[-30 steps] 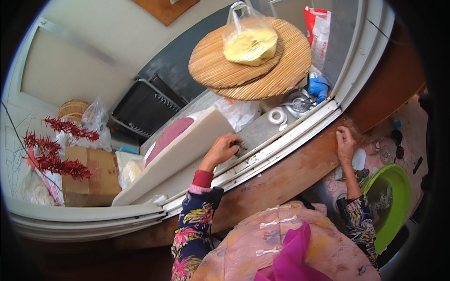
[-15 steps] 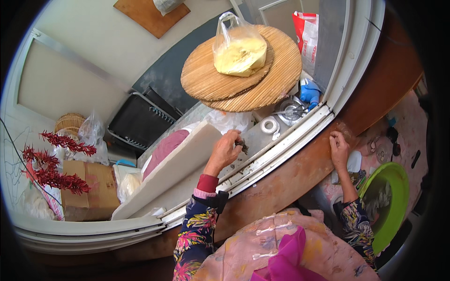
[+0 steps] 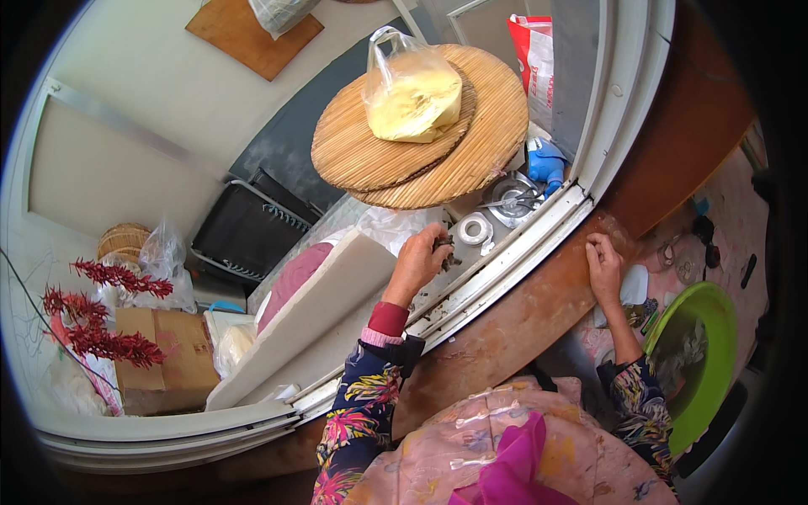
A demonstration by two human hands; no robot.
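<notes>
My left hand point(image 3: 417, 266) is closed on a dark, crumbly clump point(image 3: 447, 252), whose exact kind I cannot make out. It hovers over the ledge inside the white window track point(image 3: 497, 290), where dark bits lie scattered. A white tape roll point(image 3: 475, 229) is just beyond the clump. My right hand point(image 3: 605, 269) rests with curled fingers at the brown wooden sill point(image 3: 505, 337), and nothing shows in its grip.
Round straw mats point(image 3: 345, 135) carry a bag of yellow powder point(image 3: 417, 105). A pale slab point(image 3: 303, 324) leans left of my left hand. A blue bottle point(image 3: 545, 162) stands by the frame. At right is a green basin point(image 3: 715, 362); red strands point(image 3: 114, 341) hang at left.
My left hand has moved right along the ledge with the dark clump, closer to the tape roll. My right hand stays at the sill. The whole view has shifted slightly.
</notes>
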